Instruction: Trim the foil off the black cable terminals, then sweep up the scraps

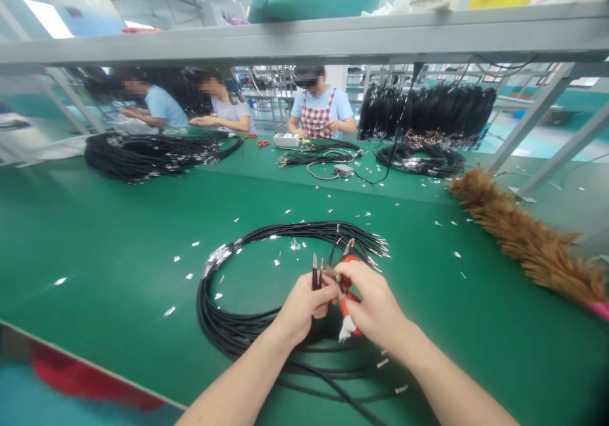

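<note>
My left hand [304,305] is closed around a few black cables [314,279], whose bare metal-tipped ends stick up above the fingers. Closed on red-handled scissors [351,305] is my right hand [373,296]; white wrapping shows on the lower handle. The scissors' blades are beside the cable ends, partly hidden by my fingers, so whether they touch is unclear. A looped bundle of black cables [207,312] lies around and under my hands on the green table [118,248]. Its silver-tipped ends [378,243] spread to the right, behind my right hand.
Small white scraps [170,311] dot the table. A brown feather duster [523,229] lies at the right. Across stand more cable bundles [143,153], a small grey box [343,171], red scissors [262,143] and three seated people. A grey shelf beam [304,42] crosses overhead.
</note>
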A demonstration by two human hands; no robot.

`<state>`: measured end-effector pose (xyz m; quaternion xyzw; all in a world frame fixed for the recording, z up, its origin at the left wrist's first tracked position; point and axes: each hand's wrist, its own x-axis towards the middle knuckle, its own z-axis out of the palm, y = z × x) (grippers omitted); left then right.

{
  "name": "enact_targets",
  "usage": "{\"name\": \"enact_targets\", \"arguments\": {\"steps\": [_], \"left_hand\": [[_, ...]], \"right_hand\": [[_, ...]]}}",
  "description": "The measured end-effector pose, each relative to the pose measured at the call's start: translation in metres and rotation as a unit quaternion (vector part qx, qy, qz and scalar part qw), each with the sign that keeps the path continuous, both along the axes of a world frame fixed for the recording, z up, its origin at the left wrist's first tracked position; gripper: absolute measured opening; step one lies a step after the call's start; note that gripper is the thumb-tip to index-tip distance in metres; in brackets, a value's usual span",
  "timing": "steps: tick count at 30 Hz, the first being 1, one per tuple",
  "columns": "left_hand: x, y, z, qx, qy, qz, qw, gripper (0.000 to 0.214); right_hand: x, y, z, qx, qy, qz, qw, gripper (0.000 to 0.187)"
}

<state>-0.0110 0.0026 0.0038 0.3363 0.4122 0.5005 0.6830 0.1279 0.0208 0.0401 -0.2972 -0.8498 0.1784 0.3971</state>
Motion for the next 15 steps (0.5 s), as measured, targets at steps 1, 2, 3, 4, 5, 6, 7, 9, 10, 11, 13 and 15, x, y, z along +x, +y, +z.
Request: {"name": "enact_targets", "arguments": {"steps": [1,2,3,4,5,6,7,9,10,11,13,15], "left_hand": [[0.000,0.001,0.000,0.005,0.011,0.007,1.000,0.027],[0.001,0.001,0.000,0.012,0.023,0.018,1.000,0.027],[0.002,0.001,0.000,0.018,0.034,0.030,0.999,0.027],[0.003,0.001,0.000,0.022,0.046,0.041,0.998,0.027],[0.004,0.000,-0.001,0.025,0.058,0.048,0.997,0.028],[0.005,-0.001,-0.002,0.027,0.068,0.050,0.996,0.028],[0.006,-0.002,-0.003,0.029,0.075,0.046,0.996,0.028],[0.007,-0.004,-0.003,0.033,0.081,0.027,0.996,0.027],[0.008,-0.005,-0.003,0.035,0.078,0.014,0.996,0.027],[0.008,-0.005,-0.003,0.035,0.070,-0.001,0.997,0.027],[0.008,-0.005,-0.002,0.029,0.046,-0.028,0.998,0.027],[0.007,-0.003,-0.001,0.019,0.021,-0.045,0.999,0.027]], "right_hand": [[0.000,0.001,-0.003,-0.038,0.020,-0.016,0.999,0.023],[0.000,0.003,-0.007,-0.077,0.038,-0.029,0.996,0.021],[0.000,0.004,-0.010,-0.110,0.053,-0.040,0.992,0.018],[0.000,0.006,-0.013,-0.137,0.067,-0.050,0.987,0.015],[0.000,0.007,-0.014,-0.162,0.081,-0.056,0.982,0.012],[0.000,0.008,-0.015,-0.190,0.100,-0.057,0.975,0.011],[0.000,0.009,-0.014,-0.227,0.120,-0.052,0.965,0.012],[0.002,0.011,-0.011,-0.324,0.155,-0.020,0.933,0.016],[0.002,0.012,-0.010,-0.370,0.168,-0.001,0.914,0.019],[0.004,0.013,-0.008,-0.402,0.177,0.014,0.898,0.021],[0.005,0.015,-0.006,-0.414,0.187,0.027,0.891,0.023],[0.006,0.015,-0.005,-0.376,0.195,0.022,0.906,0.024]]}}
